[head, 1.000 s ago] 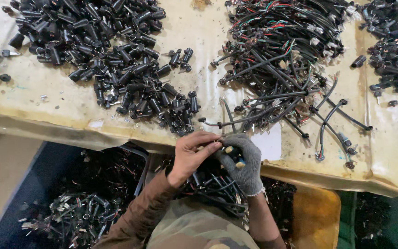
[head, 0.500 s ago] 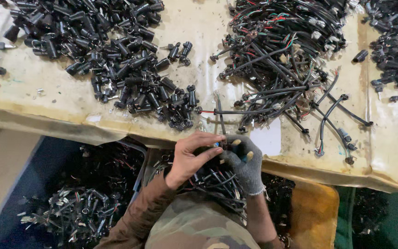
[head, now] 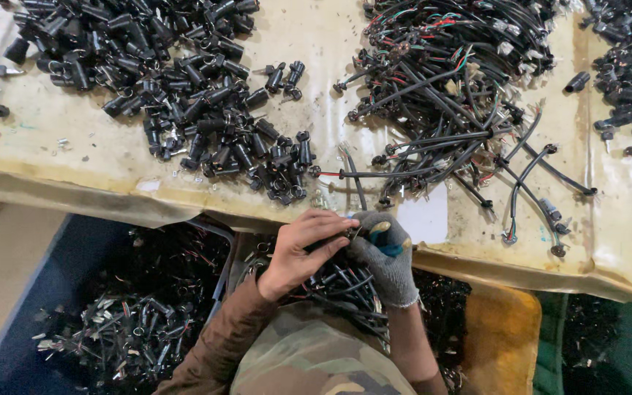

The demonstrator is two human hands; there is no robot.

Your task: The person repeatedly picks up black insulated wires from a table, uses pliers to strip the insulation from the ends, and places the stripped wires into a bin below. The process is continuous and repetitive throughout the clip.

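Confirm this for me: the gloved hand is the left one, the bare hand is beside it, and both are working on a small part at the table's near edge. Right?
Not quite. The head view shows the grey glove on the right hand; the left hand is bare. The rest holds: both meet on a small part at the table's near edge.

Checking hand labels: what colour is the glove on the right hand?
Grey knit glove, seen in the head view; the left hand is bare.
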